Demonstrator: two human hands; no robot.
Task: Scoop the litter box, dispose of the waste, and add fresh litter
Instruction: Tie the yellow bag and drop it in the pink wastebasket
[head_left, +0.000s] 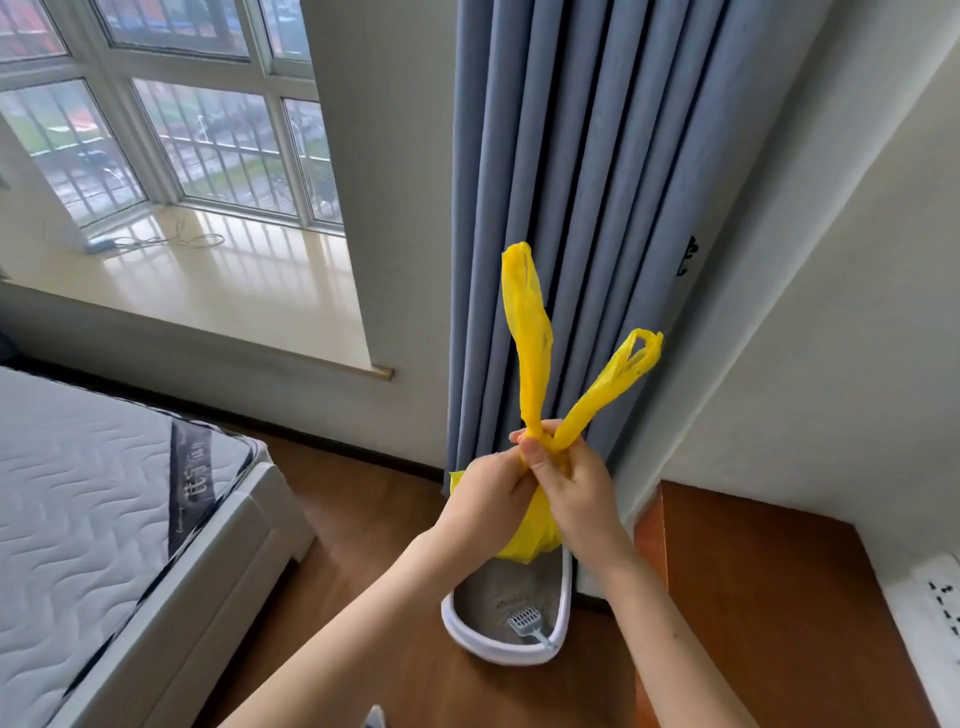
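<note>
Now — yellow bag knotted, handles up | left hand, right hand pinching knot

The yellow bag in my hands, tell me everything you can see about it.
The yellow bag looks like thin, crinkled plastic. Its two handle loops stick up in a V above the hands, twisted together at the neck. The left hand and right hand both pinch that neck with their fingers. The bag's rounded body hangs below them, held in the air over the litter box, in front of the blue curtain.
</note>
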